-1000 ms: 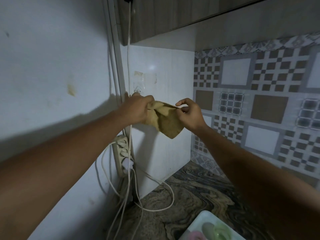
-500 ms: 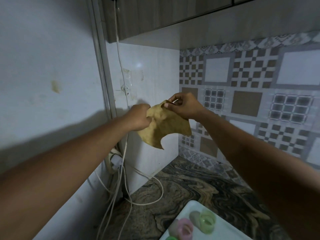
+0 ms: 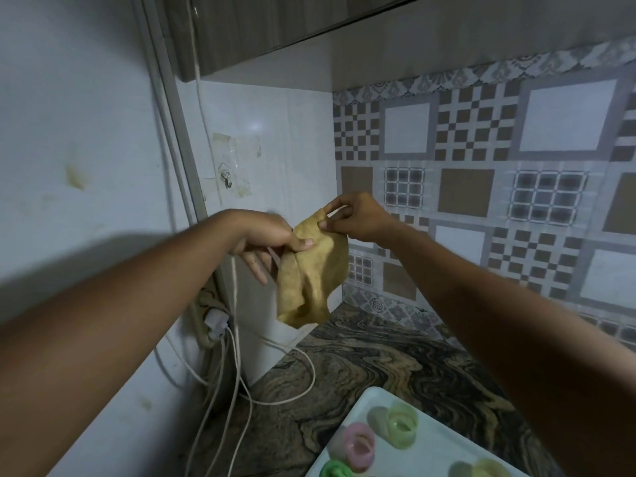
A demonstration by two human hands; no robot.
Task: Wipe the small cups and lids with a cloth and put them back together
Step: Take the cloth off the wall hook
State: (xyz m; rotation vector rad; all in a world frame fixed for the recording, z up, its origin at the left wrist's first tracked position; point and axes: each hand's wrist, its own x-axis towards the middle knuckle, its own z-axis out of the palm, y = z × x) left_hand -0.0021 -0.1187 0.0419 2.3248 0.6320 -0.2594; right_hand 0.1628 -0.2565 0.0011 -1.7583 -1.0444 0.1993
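Marbled counter [image 3: 378,366] runs from the tiled corner to a white tray [image 3: 437,456] holding small cups [image 3: 401,425]. Above it, left hand [image 3: 272,239] and right hand [image 3: 358,218] each pinch the top edge of a hanging yellow cloth [image 3: 316,270].

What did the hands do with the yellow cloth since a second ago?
The left hand and right hand brought the cloth away from the hook on the wall, down and toward the person. It was bunched up; now it hangs open. Both hands still pinch its top edge. The cups stay on the tray, untouched.
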